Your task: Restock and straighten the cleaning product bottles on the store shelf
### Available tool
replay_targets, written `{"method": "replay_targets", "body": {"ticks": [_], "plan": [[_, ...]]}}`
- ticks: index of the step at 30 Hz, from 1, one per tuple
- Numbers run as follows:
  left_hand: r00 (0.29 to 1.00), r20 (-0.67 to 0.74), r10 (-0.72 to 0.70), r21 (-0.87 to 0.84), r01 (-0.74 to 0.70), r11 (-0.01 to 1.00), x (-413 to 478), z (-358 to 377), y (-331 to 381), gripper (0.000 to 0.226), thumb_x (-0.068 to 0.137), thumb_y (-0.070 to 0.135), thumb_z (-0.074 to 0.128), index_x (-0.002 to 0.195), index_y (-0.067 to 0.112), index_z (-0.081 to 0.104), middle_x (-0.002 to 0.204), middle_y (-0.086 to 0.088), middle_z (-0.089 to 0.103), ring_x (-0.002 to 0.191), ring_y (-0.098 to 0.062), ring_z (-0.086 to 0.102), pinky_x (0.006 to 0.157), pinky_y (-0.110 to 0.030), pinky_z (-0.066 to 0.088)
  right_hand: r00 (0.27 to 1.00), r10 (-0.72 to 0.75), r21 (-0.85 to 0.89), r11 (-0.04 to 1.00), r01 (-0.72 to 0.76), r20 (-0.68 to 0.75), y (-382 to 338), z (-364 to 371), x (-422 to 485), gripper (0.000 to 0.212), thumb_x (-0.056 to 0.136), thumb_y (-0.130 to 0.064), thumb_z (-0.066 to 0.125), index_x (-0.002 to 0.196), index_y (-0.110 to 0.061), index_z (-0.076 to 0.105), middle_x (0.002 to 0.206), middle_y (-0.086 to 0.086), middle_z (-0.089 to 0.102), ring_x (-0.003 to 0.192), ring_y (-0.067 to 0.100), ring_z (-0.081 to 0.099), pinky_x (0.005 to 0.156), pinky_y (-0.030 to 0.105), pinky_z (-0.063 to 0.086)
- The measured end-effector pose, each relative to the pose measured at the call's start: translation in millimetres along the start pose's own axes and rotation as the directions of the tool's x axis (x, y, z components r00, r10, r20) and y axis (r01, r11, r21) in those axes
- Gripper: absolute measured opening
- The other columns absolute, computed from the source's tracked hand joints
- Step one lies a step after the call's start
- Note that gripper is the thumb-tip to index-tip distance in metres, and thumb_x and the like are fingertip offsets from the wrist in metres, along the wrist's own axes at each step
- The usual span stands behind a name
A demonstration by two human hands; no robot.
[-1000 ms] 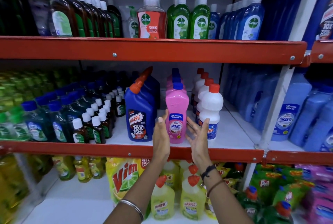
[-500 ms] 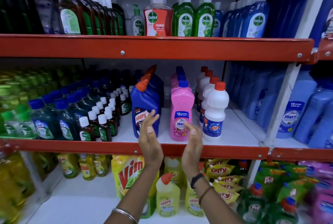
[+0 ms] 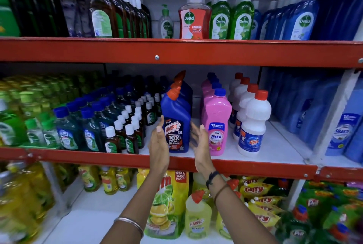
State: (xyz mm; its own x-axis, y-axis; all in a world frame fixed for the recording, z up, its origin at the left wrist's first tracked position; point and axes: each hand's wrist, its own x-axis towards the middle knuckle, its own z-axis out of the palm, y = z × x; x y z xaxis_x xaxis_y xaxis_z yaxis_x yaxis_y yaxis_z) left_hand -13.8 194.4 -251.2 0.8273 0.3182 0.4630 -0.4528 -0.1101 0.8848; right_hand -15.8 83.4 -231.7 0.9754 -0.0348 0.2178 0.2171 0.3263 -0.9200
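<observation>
Blue plastic Harpic bottle (image 3: pixel 176 126) between open left hand (image 3: pixel 159 145), right hand (image 3: pixel 200 146)

Shop: stocked shelf (image 3: pixel 176 51) of bottles (image 3: pixel 175 126)

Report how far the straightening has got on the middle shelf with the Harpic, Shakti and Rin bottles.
Looks done: the pink Shakti row and white Rin row stand upright in neat files.
In hand: left hand and right hand, both open, flank the front blue Harpic bottle without gripping it.
Left: squaring the Harpic row, and possibly the blurred green bottles further left.
</observation>
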Motion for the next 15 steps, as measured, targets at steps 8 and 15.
{"method": "replay_targets", "body": {"ticks": [8, 15], "plan": [[0.999, -0.024, 0.022, 0.062, -0.020, 0.998, -1, 3, 0, 0.066, 0.088, 0.072, 0.016, 0.143, 0.041, 0.036, 0.146, -0.001, 0.045, 0.129, -0.016, 0.048, 0.102, -0.037, 0.048, 1.000, -0.010, -0.020, 1.000, 0.009, -0.029, -3, 1, -4, 0.050, 0.098, -0.038, 0.026, 0.135, -0.014, 0.047, 0.134, 0.008, 0.053, 0.109, 0.011, 0.053, 0.097, 0.030, 0.043], [0.992, -0.107, 0.067, 0.089, -0.058, 0.994, -13, 10, 12, 0.063, 0.093, 0.069, 0.019, 0.139, 0.032, 0.042, 0.141, -0.001, 0.043, 0.130, -0.018, 0.044, 0.103, -0.033, 0.042, 0.990, -0.023, -0.042, 0.999, 0.017, -0.137, -3, -7, -10, 0.050, 0.097, -0.042, 0.028, 0.128, -0.010, 0.051, 0.129, 0.016, 0.058, 0.109, 0.019, 0.060, 0.088, 0.026, 0.053]]}}
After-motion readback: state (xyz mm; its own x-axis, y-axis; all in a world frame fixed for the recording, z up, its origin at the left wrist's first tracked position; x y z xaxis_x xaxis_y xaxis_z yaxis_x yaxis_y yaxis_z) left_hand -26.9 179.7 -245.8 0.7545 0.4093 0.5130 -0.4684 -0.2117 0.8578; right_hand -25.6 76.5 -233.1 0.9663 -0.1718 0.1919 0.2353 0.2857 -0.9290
